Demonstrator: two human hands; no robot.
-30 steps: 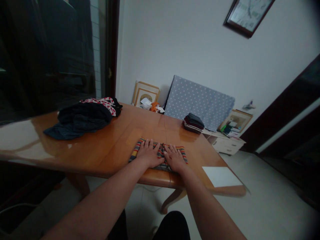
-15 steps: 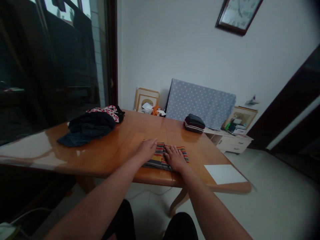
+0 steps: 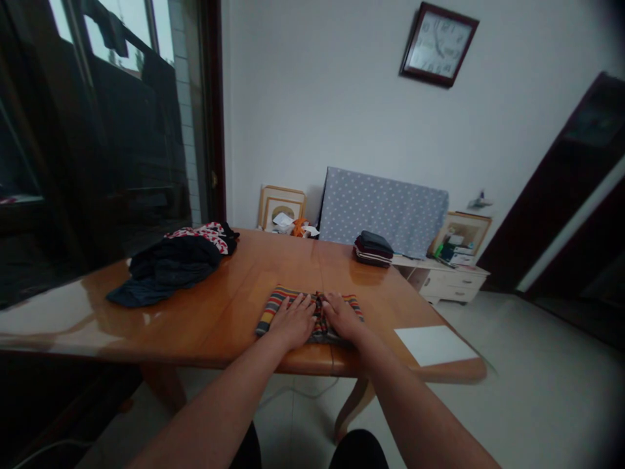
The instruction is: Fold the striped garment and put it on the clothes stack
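A folded striped garment [image 3: 269, 315] in red, yellow, orange and dark grey lies near the table's front edge. My left hand [image 3: 295, 322] rests palm down on its middle, fingers stretched out and somewhat apart. My right hand [image 3: 342, 318] presses on the garment's right part, its fingers pointing left and slightly bent; it looks open. Between the two hands the cloth is rucked into a dark crease [image 3: 319, 312]. Both hands cover much of the garment.
The wooden table [image 3: 234, 319] bears a heap of dark clothes [image 3: 170, 264] with a red-and-white patterned piece [image 3: 208, 236] at left. A folded stack of clothes [image 3: 374, 249] sits at the back right. A white sheet [image 3: 436, 345] lies near the right corner.
My left hand has come down flat onto the garment's middle, uncovering its left end. My right hand's fingers have drawn in toward the crease. The view has tilted up slightly.
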